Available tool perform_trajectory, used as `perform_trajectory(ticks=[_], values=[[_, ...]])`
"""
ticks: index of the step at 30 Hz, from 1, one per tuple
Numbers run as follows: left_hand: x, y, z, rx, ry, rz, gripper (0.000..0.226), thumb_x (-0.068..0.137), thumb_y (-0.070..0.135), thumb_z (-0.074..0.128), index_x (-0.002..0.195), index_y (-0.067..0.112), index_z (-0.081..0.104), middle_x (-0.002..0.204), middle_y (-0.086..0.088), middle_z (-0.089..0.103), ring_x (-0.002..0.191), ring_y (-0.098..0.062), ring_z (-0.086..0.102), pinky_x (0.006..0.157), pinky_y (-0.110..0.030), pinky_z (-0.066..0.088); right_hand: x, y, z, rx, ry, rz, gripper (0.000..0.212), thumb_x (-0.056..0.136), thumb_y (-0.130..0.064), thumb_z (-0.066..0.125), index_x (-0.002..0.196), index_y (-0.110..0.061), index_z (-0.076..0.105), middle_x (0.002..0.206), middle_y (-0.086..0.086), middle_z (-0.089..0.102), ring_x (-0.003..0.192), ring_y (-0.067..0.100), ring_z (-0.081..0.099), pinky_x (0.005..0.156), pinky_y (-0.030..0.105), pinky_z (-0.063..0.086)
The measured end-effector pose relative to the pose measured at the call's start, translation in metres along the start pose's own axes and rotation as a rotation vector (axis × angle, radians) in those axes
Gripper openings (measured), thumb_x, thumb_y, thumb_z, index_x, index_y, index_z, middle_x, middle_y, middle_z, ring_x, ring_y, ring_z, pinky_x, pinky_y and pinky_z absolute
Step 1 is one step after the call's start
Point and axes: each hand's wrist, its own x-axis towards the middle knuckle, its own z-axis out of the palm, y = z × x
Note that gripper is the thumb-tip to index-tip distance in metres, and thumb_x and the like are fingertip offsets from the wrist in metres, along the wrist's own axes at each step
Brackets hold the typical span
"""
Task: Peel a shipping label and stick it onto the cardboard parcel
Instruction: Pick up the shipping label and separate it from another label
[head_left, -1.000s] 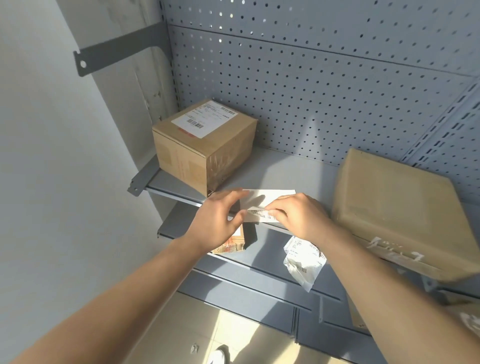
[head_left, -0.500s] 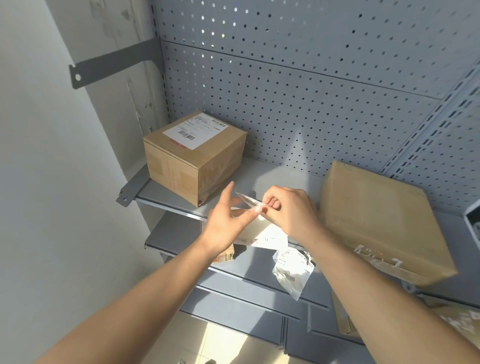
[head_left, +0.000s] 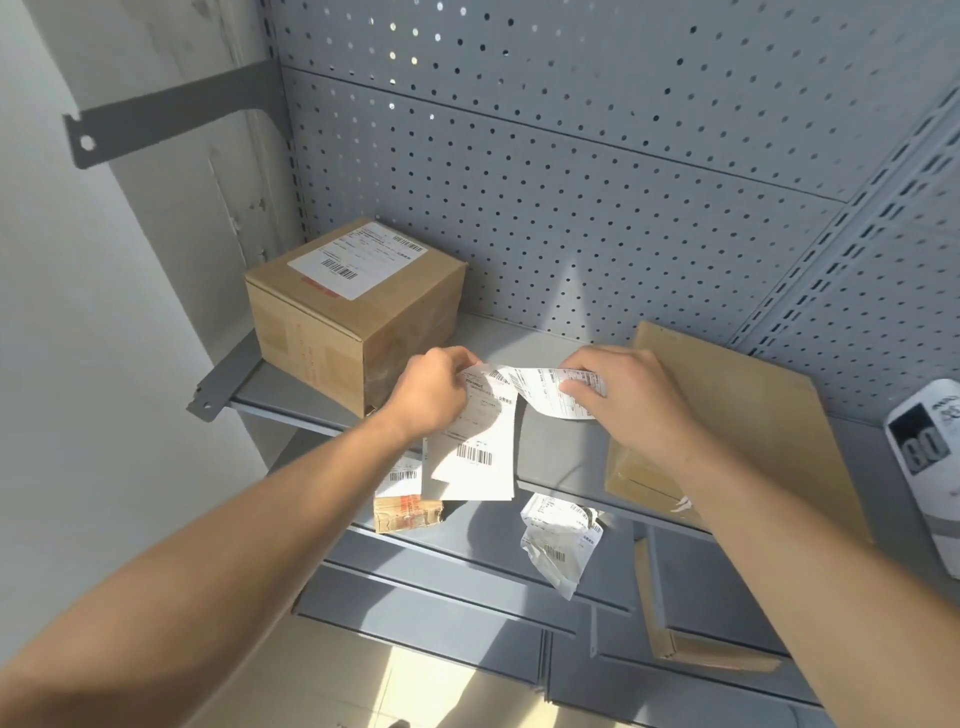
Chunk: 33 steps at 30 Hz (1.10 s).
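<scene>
My left hand pinches the top of a white backing sheet that hangs down in front of the shelf, a barcode printed low on it. My right hand pinches the shipping label, which curls off the sheet to the right. A flat, unlabelled cardboard parcel lies on the grey shelf just behind and right of my right hand. At the shelf's left end stands a cube-shaped cardboard box with a white label stuck on its top.
A grey perforated back panel rises behind the shelf. Crumpled backing paper and a small labelled package lie on lower shelves, with another brown box below. A white roll sits at the right edge.
My hands have pulled apart: the right one has drawn the label away to the right, while the left one keeps the backing sheet, which now hangs down. The camera moved closer.
</scene>
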Motion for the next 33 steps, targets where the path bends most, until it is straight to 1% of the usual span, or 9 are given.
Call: perform_trajectory(ticks=[2,5,7,9,14,16,22,27,33], values=[[0.013,0.001,-0.001,0.106,-0.137,0.057,0.04,0.091,0.0,0.042,0.105,0.019,0.074,0.102,-0.004,0.076,0.093,-0.026,0.072,0.079,-0.035,0.06,0.001,-0.001,-0.01,0.021,0.05,0.046,0.012,0.089,-0.023,0.074,0.101,-0.024,0.074,0.089,-0.007,0.075,0.079,0.019,0.061,0.072,0.034,0.051],[0.026,0.003,0.001,0.26,-0.343,0.184,0.051,0.085,-0.006,0.04,0.108,0.02,0.079,0.104,0.006,0.078,0.093,-0.015,0.07,0.083,-0.026,0.055,0.005,0.001,-0.018,0.106,0.093,0.144,0.014,0.089,-0.028,0.074,0.102,-0.023,0.072,0.075,-0.019,0.063,0.079,0.019,0.061,0.07,0.033,0.049],[0.035,0.002,0.006,0.333,-0.395,0.211,0.047,0.086,-0.003,0.042,0.11,0.02,0.075,0.108,0.002,0.078,0.095,-0.02,0.07,0.084,-0.031,0.056,0.01,0.005,-0.019,0.122,0.108,0.174,0.013,0.09,-0.032,0.072,0.091,-0.019,0.07,0.075,-0.011,0.067,0.076,0.021,0.063,0.065,0.034,0.05],[0.041,0.001,0.016,0.379,-0.359,0.211,0.037,0.09,0.005,0.046,0.117,0.019,0.066,0.116,-0.006,0.073,0.101,-0.028,0.066,0.087,-0.04,0.055,0.015,0.01,-0.016,0.126,0.121,0.21,0.022,0.095,-0.034,0.065,0.085,-0.015,0.067,0.075,-0.003,0.069,0.073,0.023,0.064,0.063,0.037,0.051],[0.025,-0.008,0.051,0.478,-0.009,0.377,0.054,0.09,0.017,0.055,0.144,0.017,0.054,0.136,-0.005,0.059,0.112,-0.034,0.052,0.095,-0.048,0.052,0.024,0.025,-0.001,0.131,0.057,0.344,0.037,0.096,-0.038,0.054,0.083,-0.007,0.069,0.074,0.009,0.071,0.072,0.033,0.069,0.058,0.044,0.053],[0.016,-0.011,0.06,0.485,-0.037,0.419,0.053,0.092,0.027,0.045,0.142,0.013,0.058,0.136,-0.008,0.062,0.106,-0.036,0.055,0.094,-0.045,0.052,0.026,0.031,0.001,0.103,0.038,0.354,0.026,0.094,-0.031,0.062,0.081,-0.011,0.072,0.074,0.005,0.073,0.073,0.03,0.07,0.059,0.041,0.052],[0.014,-0.001,0.073,0.719,-0.137,0.308,0.046,0.103,0.047,0.042,0.141,0.024,0.054,0.143,-0.004,0.048,0.122,-0.031,0.044,0.096,-0.046,0.044,0.03,0.047,-0.001,0.134,0.015,0.456,0.009,0.087,-0.03,0.075,0.082,-0.022,0.076,0.073,-0.007,0.076,0.068,0.014,0.074,0.059,0.036,0.061],[0.009,0.002,0.077,0.805,-0.109,0.312,0.046,0.104,0.042,0.037,0.141,0.019,0.051,0.143,-0.004,0.047,0.122,-0.03,0.045,0.098,-0.048,0.043,0.029,0.053,0.0,0.039,0.059,0.514,0.03,0.091,-0.037,0.066,0.072,-0.014,0.073,0.067,0.003,0.073,0.067,0.024,0.072,0.057,0.036,0.055],[-0.003,0.019,0.086,0.895,-0.171,0.23,0.055,0.094,0.031,0.05,0.144,0.009,0.044,0.141,-0.006,0.041,0.123,-0.031,0.042,0.1,-0.044,0.042,0.024,0.055,-0.001,0.025,0.021,0.538,0.025,0.09,-0.039,0.068,0.075,-0.022,0.076,0.07,-0.007,0.074,0.066,0.014,0.072,0.053,0.026,0.049]])
